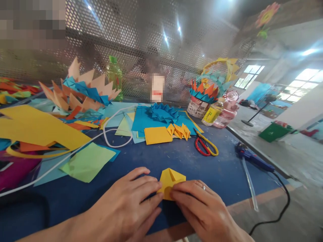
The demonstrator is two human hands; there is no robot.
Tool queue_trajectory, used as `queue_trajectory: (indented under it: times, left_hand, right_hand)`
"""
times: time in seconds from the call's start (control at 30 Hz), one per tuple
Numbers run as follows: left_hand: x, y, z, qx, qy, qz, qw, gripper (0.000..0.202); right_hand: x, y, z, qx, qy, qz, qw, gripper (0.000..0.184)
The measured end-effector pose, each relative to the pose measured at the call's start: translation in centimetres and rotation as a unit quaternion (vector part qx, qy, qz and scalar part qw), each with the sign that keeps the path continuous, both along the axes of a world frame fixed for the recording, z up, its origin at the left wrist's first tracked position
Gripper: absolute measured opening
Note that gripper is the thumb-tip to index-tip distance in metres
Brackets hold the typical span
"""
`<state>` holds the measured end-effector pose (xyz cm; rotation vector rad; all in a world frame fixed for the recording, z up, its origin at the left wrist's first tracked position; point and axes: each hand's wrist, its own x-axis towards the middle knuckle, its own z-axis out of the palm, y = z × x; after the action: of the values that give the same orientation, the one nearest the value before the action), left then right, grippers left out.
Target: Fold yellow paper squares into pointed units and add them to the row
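A small piece of yellow paper (166, 188), partly folded with a slanting flap at its top, is between my hands near the table's front edge. My left hand (133, 196) has its fingertips pressed on the paper's left edge. At the lower right, my right hand (202, 203), with a ring on one finger, pinches the paper; its thumb is mostly hidden. Farther back lie a stack of yellow paper squares (157, 135) and several folded yellow pieces (180, 131). Scissors (205, 144) with red and yellow handles rest to their right.
A glue gun (254, 158) with a glue stick and cord lies at the right table edge. Blue paper (141, 117), a green sheet (88, 161), a white cable (83, 144), paper crowns (83, 89) and bottles (213, 112) surround the work area. A perforated metal panel (131, 37) stands behind.
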<state>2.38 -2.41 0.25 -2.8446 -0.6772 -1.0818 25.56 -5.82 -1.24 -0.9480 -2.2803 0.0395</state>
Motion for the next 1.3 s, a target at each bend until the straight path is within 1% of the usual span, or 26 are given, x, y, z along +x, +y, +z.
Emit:
queue_trajectory:
  times: [0.17,0.27,0.37,0.43,0.5,0.57,0.63,0.73,0.83,0.97,1.13,1.3]
  left_hand:
    - [0.5,-0.2,0.1,0.011,-0.055,0.016,0.998,0.042]
    - [0.8,-0.2,0.0,0.027,-0.075,0.024,0.997,0.046]
    - [1.0,0.1,-0.5,0.035,-0.086,0.052,0.994,0.044]
    - [1.0,0.6,-1.2,0.051,-0.09,0.045,0.994,0.04]
    - [1.1,1.2,-1.8,0.081,-0.102,0.017,0.991,0.034]
    - [1.0,1.5,-2.3,0.096,-0.11,0.01,0.989,0.031]
    - [1.0,1.6,-2.5,0.107,-0.121,0.016,0.987,0.03]
    - [0.9,1.5,-2.4,0.131,-0.141,0.026,0.981,0.027]
    - [0.9,1.5,-2.2,0.131,-0.124,0.032,0.983,0.028]
    - [0.8,1.6,-2.1,0.131,-0.093,0.024,0.987,0.031]
    - [0.8,1.5,-2.5,0.101,-0.053,0.028,0.993,0.032]
    - [0.9,1.5,-2.8,0.091,-0.047,0.028,0.994,0.032]
  right_hand:
    - [0.0,0.2,-0.2,-0.031,0.021,0.008,0.999,0.016]
    - [-0.4,0.2,-0.1,-0.077,0.055,-0.01,0.995,0.014]
    - [-0.8,0.3,0.2,-0.127,0.076,-0.032,0.988,0.012]
    - [-0.9,0.5,0.3,-0.146,0.071,-0.043,0.986,0.011]
    - [-0.9,0.6,0.3,-0.15,0.061,-0.052,0.985,0.011]
    - [-0.9,0.7,0.1,-0.155,0.051,-0.064,0.984,0.012]
    - [-0.8,0.7,-0.1,-0.165,0.043,-0.084,0.982,0.013]
    - [-0.9,0.7,-0.4,-0.172,0.031,-0.108,0.979,0.014]
    - [-1.1,0.8,-0.5,-0.161,0.03,-0.122,0.979,0.014]
    - [-1.4,0.8,-0.4,-0.163,0.03,-0.137,0.977,0.015]
    - [-1.4,0.7,-0.3,-0.172,0.026,-0.139,0.975,0.014]
    - [-1.5,0.7,-0.5,-0.169,0.033,-0.141,0.975,0.015]
